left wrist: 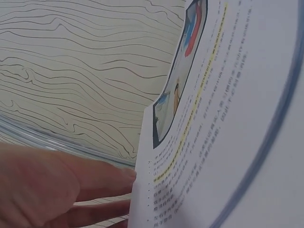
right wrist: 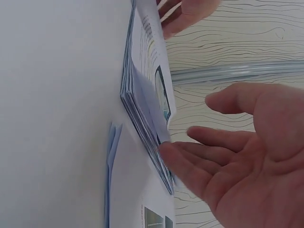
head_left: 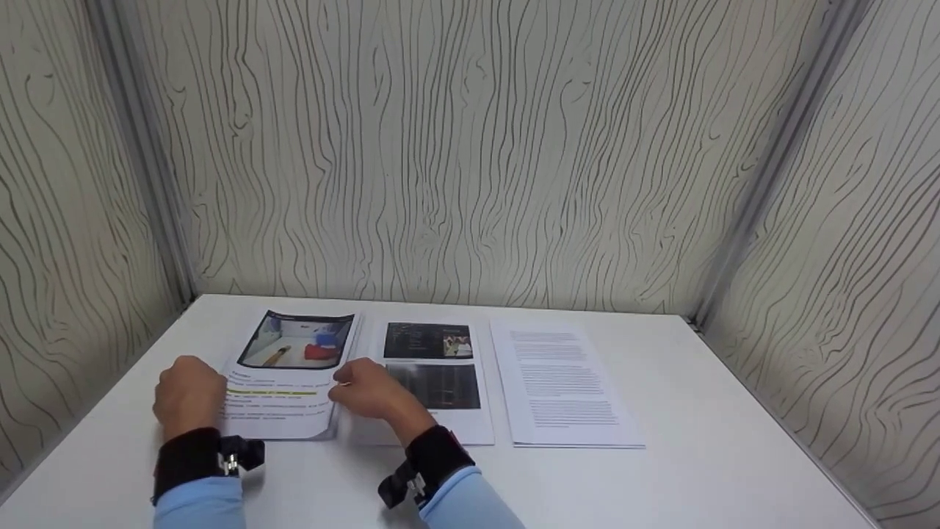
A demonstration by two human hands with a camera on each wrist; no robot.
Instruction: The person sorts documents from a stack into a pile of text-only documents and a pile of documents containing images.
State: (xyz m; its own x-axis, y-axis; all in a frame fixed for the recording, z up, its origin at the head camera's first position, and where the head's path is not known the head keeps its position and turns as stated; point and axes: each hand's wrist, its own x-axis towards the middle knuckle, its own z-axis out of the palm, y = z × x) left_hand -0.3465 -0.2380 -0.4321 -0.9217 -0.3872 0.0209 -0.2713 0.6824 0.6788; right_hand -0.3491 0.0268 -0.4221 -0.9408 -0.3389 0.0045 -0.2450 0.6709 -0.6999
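A stack of printed sheets (head_left: 283,408) lies on the left of the white table, its top page bearing a photo and a yellow-highlighted line. That top page bows upward, and several layers show at the stack's edge (right wrist: 145,126) in the right wrist view. My left hand (head_left: 189,393) is at the stack's left edge; in the left wrist view its extended fingers (left wrist: 102,183) reach the page's side. Along the right edge is my right hand (head_left: 374,389), with fairly straight fingers (right wrist: 185,166) touching the sheets and the thumb held apart.
A second set of sheets (head_left: 433,426) with dark pictures lies just right of the stack. Farther right is a set of text pages (head_left: 565,382). Wood-grain panels (head_left: 440,147) rise behind and beside the table (head_left: 705,441).
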